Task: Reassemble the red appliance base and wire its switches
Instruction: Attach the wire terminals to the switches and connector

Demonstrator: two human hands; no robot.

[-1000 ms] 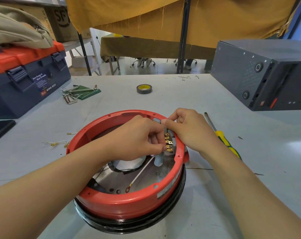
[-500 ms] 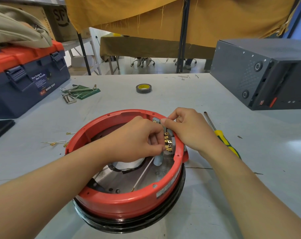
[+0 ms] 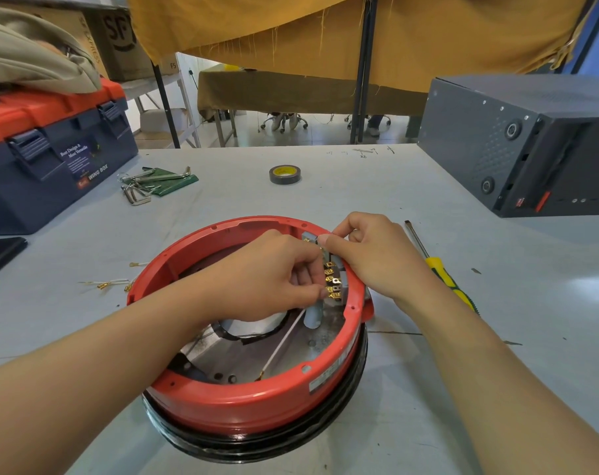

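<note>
The red appliance base (image 3: 243, 399) is seen in the lower centre of the frame, set open side up on the grey table (image 3: 462, 337), with a black ring under it. Inside its right wall a block of switches (image 3: 332, 279) is mounted, its brass terminals in a row facing inward.

The left hand (image 3: 267, 279) is curled over the inside of the base, and its fingertips are pinched at the lower terminals; a white wire (image 3: 284, 341) runs from under this hand down toward the near rim, its free end lying loose on the metal floor. Whether the wire's upper end is already seated on a terminal cannot be told, because the fingers cover it. The right hand (image 3: 370, 255) is curled over the rim from outside, thumb and forefinger pinched on the top of the switch block, apparently to steady it.

The wiring is judged to be at an early stage: most brass terminals are seen bare, and only one wire is being handled. More leads (image 3: 109, 284) with brass ends are left on the table at the left of the base, well apart from it. A yellow-handled screwdriver (image 3: 438, 269) lies just right of the right hand, and a tape roll (image 3: 285, 174) sits further up the frame. Closing of the base is judged still to come.
</note>
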